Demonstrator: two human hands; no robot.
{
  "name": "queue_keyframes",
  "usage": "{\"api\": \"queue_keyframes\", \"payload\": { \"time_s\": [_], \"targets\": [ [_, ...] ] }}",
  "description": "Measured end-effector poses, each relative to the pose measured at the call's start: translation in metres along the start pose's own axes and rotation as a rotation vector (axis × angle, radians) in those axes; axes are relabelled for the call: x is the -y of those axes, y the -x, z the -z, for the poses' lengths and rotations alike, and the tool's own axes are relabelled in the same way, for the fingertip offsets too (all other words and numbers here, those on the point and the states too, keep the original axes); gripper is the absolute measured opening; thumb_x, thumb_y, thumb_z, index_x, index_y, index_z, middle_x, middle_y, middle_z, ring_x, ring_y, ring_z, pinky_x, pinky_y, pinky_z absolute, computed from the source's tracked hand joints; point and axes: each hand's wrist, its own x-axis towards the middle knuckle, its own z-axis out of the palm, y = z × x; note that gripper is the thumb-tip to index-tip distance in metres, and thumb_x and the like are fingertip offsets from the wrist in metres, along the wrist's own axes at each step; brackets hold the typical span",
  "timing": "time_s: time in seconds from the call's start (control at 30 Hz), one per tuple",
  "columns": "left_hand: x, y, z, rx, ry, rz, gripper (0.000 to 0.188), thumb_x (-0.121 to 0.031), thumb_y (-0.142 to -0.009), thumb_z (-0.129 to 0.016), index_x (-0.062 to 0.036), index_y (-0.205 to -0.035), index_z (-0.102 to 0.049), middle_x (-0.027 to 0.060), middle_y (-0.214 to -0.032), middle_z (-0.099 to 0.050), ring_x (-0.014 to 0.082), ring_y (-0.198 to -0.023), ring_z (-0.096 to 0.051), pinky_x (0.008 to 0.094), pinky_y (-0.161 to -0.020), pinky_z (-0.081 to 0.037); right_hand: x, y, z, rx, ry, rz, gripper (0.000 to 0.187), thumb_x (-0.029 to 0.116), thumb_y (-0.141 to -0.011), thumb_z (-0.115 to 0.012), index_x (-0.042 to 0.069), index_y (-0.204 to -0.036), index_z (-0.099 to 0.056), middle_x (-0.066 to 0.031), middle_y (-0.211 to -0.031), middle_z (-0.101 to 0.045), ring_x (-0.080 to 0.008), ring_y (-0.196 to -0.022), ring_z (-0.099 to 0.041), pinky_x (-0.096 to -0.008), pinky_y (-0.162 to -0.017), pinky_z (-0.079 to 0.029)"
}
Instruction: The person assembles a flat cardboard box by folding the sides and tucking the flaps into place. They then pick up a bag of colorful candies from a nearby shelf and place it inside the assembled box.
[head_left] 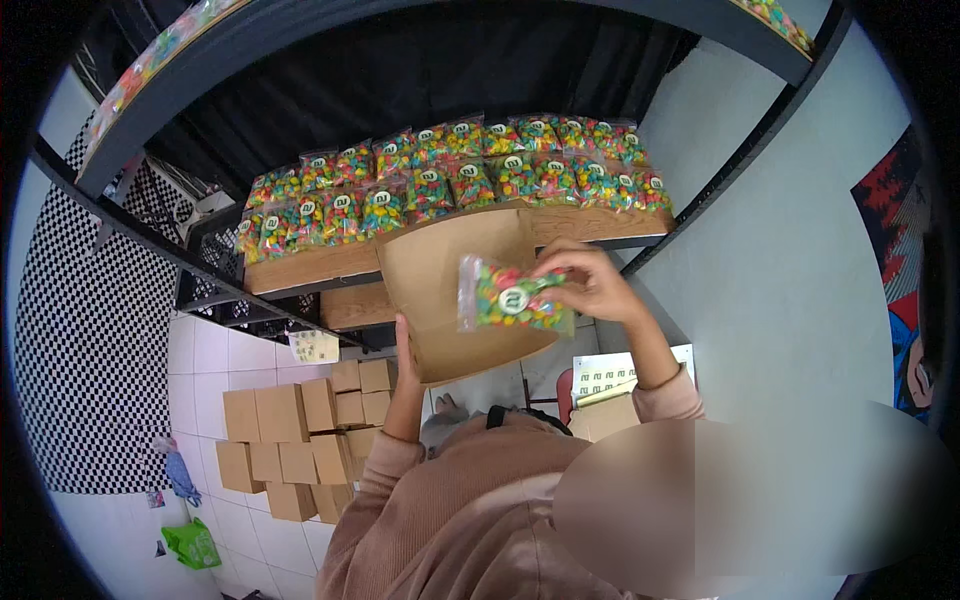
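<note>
My right hand [592,285] grips one end of a clear plastic bag of multicoloured sweets [515,298] with a round white label. The bag hangs over the open brown cardboard box [430,262], apart from its inner walls as far as I can see. My left hand [405,355] holds the box by its left side; its fingers are partly hidden behind the box wall. Behind the box, similar bags of sweets [383,208] stand in two rows on a wooden shelf [345,262].
Several closed brown boxes [280,412] are stacked on the tiled floor at lower left. A label sheet [605,377] lies to the right below my right forearm. Dark shelf posts [740,150] rise at both sides, and a green bag [192,545] sits at lower left.
</note>
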Motion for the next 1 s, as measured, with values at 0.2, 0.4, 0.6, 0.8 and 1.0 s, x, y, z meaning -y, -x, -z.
{"api": "queue_keyframes", "payload": {
  "time_s": [0.2, 0.4, 0.6, 0.8, 1.0],
  "targets": [
    [0.010, -0.004, 0.024, 0.014, 0.056, 0.051, 0.068, -0.059, -0.085, -0.035, -0.0077, -0.130, -0.034, 0.0125, -0.125, -0.043, 0.0270, -0.112, -0.044, 0.0413, -0.094, -0.038, -0.006, -0.016, -0.029, 0.412, 0.139, -0.114, 0.017, 0.006, -0.074, -0.065, 0.004, -0.090, -0.057, -0.0055, -0.092, -0.054, -0.0170, -0.085, -0.054, -0.0275, -0.069, -0.044],
    [0.000, 0.006, 0.004, -0.032, 0.013, 0.001, 0.070, -0.061, -0.084, -0.033, -0.0072, -0.130, -0.034, 0.0136, -0.125, -0.043, 0.0275, -0.112, -0.045, 0.0412, -0.094, -0.039, -0.001, -0.016, -0.055, 0.329, 0.561, 0.112, 0.035, 0.015, -0.075, -0.062, 0.004, -0.108, -0.054, -0.0118, -0.100, -0.053, -0.0306, -0.096, -0.051, -0.0381, -0.083, -0.042],
    [0.012, 0.003, 0.015, 0.050, 0.084, 0.053, 0.072, -0.062, -0.084, -0.031, -0.0075, -0.131, -0.033, 0.0111, -0.125, -0.043, 0.0250, -0.112, -0.044, 0.0398, -0.095, -0.037, 0.007, -0.005, -0.056, 0.481, 0.700, -0.022, 0.056, 0.028, -0.072, -0.067, 0.015, -0.123, -0.048, -0.0139, -0.107, -0.053, -0.0314, -0.102, -0.050, -0.0404, -0.088, -0.040],
    [0.023, -0.001, 0.033, 0.017, 0.063, 0.032, 0.075, -0.064, -0.083, -0.031, -0.0067, -0.131, -0.032, 0.0102, -0.126, -0.042, 0.0237, -0.112, -0.044, 0.0379, -0.096, -0.036, 0.004, 0.004, -0.027, 0.349, 0.380, 0.040, 0.060, 0.025, -0.071, -0.070, 0.011, -0.124, -0.046, -0.0167, -0.115, -0.051, -0.0311, -0.108, -0.049, -0.0382, -0.090, -0.041],
    [0.011, 0.007, 0.017, 0.044, 0.124, -0.073, 0.066, -0.057, -0.087, -0.034, -0.0078, -0.130, -0.034, 0.0087, -0.126, -0.043, 0.0218, -0.114, -0.043, 0.0354, -0.095, -0.037, -0.065, -0.007, 0.075, -0.383, 0.261, -0.074, 0.035, 0.009, -0.074, -0.068, 0.003, -0.107, -0.056, -0.0036, -0.097, -0.058, -0.0100, -0.081, -0.058, -0.0252, -0.068, -0.049]
  ]
}}
